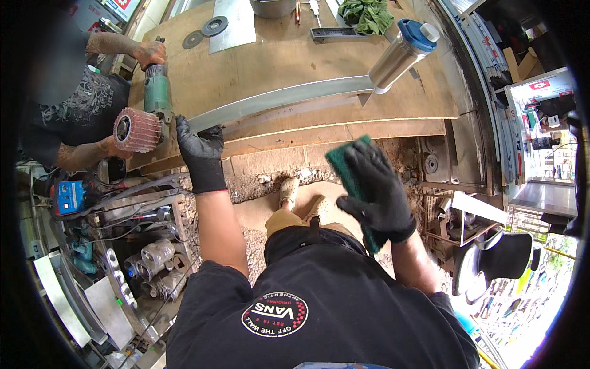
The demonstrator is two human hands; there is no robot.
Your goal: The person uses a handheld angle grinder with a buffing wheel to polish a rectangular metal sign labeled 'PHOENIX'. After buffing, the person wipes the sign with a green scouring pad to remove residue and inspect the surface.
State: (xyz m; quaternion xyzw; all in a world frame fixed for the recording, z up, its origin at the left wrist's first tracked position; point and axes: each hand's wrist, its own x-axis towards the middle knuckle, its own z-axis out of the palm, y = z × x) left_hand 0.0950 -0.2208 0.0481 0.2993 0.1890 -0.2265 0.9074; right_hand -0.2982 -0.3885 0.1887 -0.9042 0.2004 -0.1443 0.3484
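A long, shiny metal strip [283,97] lies along the front of the wooden table. My left hand [201,150], in a black glove, grips the strip's left end, the thumb at its tip and the fingers curled at its near edge. My right hand [380,187], gloved too, is off the table's front edge, apart from the strip. It holds a green scouring pad [345,167] against the palm, partly hidden by the glove. At the strip's right end stands a steel tumbler [399,61] with a blue lid.
To the left, another person's hands hold a green power tool [157,92] with a reddish abrasive drum [136,130], close to my left hand. Grinding discs [214,26], a metal sheet [232,34], a square [337,34] and a green cloth [367,15] lie farther back on the wooden table [276,61].
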